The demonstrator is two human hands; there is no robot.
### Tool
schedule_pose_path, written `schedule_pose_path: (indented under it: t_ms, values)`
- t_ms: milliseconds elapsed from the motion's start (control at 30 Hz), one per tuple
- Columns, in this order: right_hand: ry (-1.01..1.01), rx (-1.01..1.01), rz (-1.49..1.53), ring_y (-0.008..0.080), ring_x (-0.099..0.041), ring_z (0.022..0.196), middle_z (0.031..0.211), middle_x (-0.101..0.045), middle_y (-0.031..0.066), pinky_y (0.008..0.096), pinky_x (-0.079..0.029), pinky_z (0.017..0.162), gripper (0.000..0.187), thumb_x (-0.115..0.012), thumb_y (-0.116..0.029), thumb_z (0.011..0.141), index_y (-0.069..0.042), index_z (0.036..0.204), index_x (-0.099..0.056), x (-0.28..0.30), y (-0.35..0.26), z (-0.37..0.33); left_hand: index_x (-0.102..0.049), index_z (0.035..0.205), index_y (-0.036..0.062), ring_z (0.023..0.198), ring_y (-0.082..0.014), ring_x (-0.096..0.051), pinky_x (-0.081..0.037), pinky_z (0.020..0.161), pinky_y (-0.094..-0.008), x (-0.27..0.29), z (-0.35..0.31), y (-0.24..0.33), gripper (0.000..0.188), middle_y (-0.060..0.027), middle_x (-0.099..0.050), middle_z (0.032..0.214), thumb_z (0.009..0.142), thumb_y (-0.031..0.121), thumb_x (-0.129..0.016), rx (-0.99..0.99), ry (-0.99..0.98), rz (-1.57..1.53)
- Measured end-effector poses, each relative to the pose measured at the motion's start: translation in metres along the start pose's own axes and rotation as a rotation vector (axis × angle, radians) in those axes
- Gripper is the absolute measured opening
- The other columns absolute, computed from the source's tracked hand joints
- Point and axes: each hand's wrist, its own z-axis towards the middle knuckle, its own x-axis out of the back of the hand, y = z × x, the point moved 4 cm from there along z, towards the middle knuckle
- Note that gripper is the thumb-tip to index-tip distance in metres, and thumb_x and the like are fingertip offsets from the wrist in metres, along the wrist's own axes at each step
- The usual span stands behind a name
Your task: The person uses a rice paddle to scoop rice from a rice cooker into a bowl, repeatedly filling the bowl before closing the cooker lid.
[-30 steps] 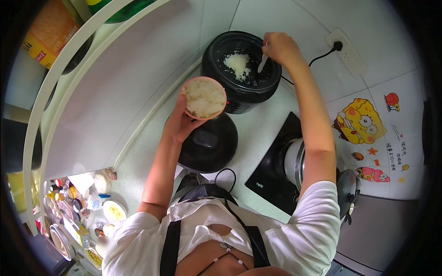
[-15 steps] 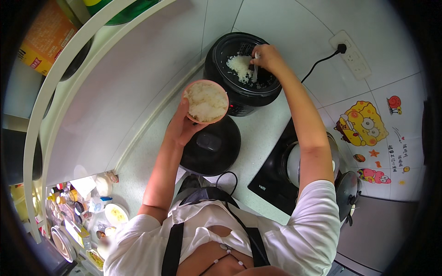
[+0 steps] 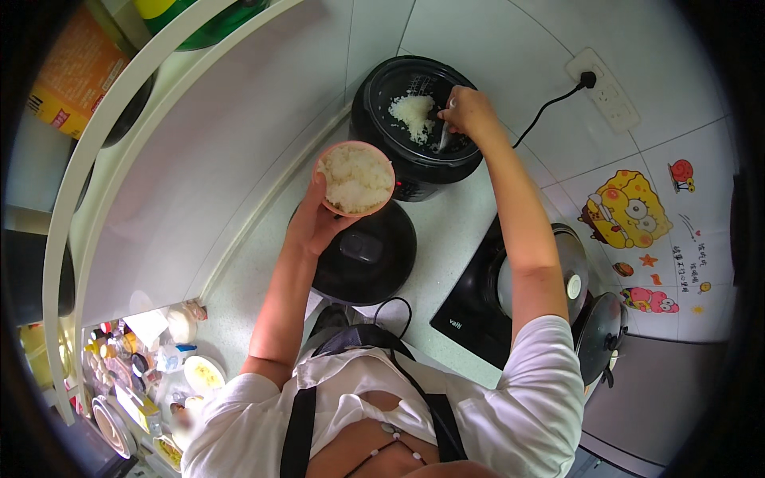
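My left hand (image 3: 315, 225) is closed round the side of a pink-rimmed bowl (image 3: 390, 195), heaped with white rice (image 3: 355, 177). It holds the bowl just in front of the black rice cooker (image 3: 368, 127), whose top is open. Inside the cooker a mound of rice (image 3: 412, 113) lies toward the left, with loose grains near it. Over the cooker's right side, my right hand (image 3: 470, 111) grips a pale rice paddle (image 3: 445, 140), its blade pointing down into the pot. Part of the paddle is hidden by my fingers.
A round black lid (image 3: 362, 279) with a handle lies below the bowl. A black cooktop (image 3: 470, 315) with a lidded pan (image 3: 570, 239) stands at right, beside another dark lid (image 3: 599, 338). A cord runs to the wall socket (image 3: 610, 99). Bottles and dishes crowd the lower left.
My right hand and the rice paddle have shifted slightly right and down within the cooker, away from the rice mound. The paddle is now tilted. My left hand with the bowl stays nearly still.
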Motion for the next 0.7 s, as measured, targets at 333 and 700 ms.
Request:
schedule_pose_path:
  t_ms: [333,700]
  values:
    - [0.333,0.14,0.107,0.023,-0.064,0.056,0.058,-0.063,0.0103,0.0337,-0.05,0.061,0.035,-0.068,-0.033,0.076,0.0,0.08,-0.06,0.003,0.02,0.011,-0.031,0.135,0.0129,0.121,-0.0274,-0.043,-0.043,0.094,-0.0445,-0.005,-0.002,0.003,0.069,-0.0105,-0.041,0.134,0.084,0.054,-0.052,-0.009,-0.006,0.022]
    - [0.253,0.067,0.033,0.0316,-0.064,0.069,0.065,-0.063,0.0162,0.0409,-0.049,0.067,0.033,-0.069,-0.03,0.075,0.0,0.083,-0.057,-0.016,0.014,-0.023,-0.029,0.137,0.0139,0.124,-0.0298,-0.04,-0.041,0.096,-0.048,-0.005,-0.001,0.0,0.06,-0.0105,-0.037,0.137,0.09,0.048,-0.043,-0.003,-0.019,-0.024]
